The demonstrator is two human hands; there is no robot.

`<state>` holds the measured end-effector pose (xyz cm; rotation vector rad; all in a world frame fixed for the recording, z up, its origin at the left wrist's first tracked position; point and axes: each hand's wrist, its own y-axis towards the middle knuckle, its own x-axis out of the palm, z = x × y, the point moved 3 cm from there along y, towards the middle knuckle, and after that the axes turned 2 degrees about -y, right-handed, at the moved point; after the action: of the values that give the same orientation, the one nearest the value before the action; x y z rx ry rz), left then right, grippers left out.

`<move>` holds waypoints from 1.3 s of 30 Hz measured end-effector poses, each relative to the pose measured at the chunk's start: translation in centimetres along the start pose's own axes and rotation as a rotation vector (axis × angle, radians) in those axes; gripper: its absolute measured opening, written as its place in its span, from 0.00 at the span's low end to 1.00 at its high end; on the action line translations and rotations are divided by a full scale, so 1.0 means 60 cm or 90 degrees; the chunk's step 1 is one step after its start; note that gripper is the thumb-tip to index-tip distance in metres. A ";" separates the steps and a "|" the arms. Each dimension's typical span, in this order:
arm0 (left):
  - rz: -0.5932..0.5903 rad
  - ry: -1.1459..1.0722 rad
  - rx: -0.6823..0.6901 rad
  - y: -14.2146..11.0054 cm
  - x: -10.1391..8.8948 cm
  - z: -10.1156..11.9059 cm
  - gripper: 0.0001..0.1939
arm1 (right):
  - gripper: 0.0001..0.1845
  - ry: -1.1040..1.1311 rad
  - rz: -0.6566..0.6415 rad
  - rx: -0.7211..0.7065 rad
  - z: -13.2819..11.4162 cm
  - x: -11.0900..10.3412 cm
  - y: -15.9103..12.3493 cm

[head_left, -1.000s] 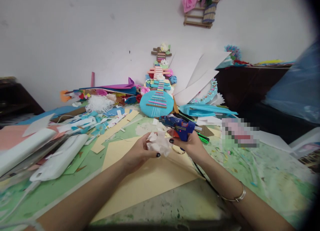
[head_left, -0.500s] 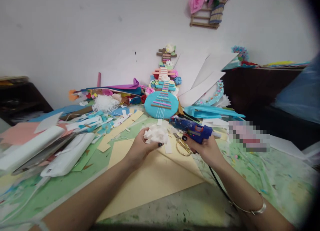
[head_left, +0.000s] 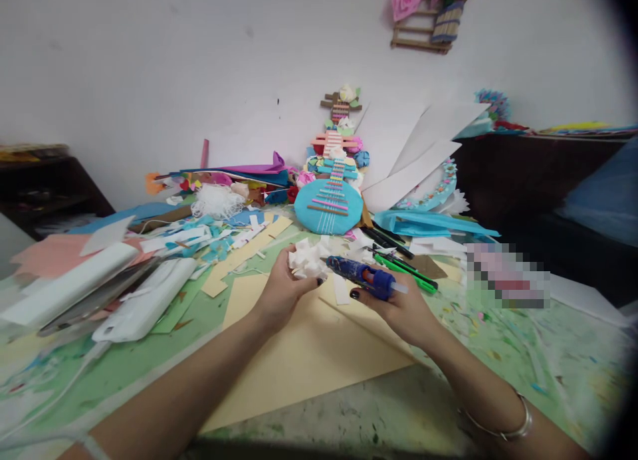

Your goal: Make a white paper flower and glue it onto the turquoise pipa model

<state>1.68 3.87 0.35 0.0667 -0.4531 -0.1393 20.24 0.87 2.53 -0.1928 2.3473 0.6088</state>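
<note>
The light is soft and rather dim; its source is outside the view. The wall [head_left: 174,81] looks greyish, and a weak shadow lies on the cream sheet [head_left: 299,373]. Toward the edges everything is stretched and blurred, the right corners are black, and coarse pixels [head_left: 508,276] hide one pinkish area.

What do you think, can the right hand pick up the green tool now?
Probably not: the right hand holds the blue glue gun. Otherwise, the green tool lies close beyond, its near end apparently uncovered.
</note>
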 end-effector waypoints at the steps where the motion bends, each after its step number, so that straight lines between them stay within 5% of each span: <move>1: -0.002 0.003 0.004 0.000 0.001 0.000 0.32 | 0.07 -0.001 0.001 0.001 0.001 0.000 0.000; 39: -0.020 0.011 -0.011 -0.002 0.001 -0.001 0.27 | 0.08 0.026 0.035 0.012 0.006 -0.006 -0.002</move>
<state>1.73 3.74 0.34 0.0575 -0.4340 -0.1728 20.77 0.91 2.47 -0.1343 2.4035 0.6144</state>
